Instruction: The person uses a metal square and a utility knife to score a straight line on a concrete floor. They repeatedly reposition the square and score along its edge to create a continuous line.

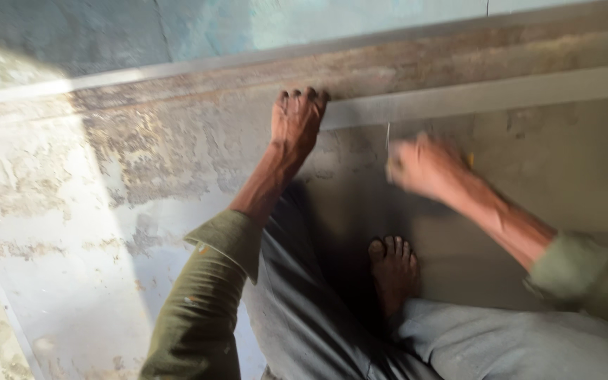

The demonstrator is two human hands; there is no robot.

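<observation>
**Grey tile under two bare hands on a mortar-streaked floor**

Grey and smooth, a large floor tile (529,183) lies on the right half of the scene, its far edge running level with a pale strip (473,95) that crosses the floor from left to right. The person's left hand (295,119) lies flat, palm down, at the tile's far left corner, fingers (304,95) spread and extended, their tips on the edge where tile meets the strip. The right hand (423,167), blurred, is curled closed just above the tile surface, to the right of the left hand and nearer; something thin and pale stands up beside it, too smeared to tell what it is, or whether the fingers grip it. A bare foot (393,271) rests on the tile, near of both hands, toes pointing far. Olive sleeves (205,302) and grey trousers (332,317) fill the near edge. Left of the tile, the rough floor (72,211) is patchy, stained brown and white, partly in bright sun.
</observation>
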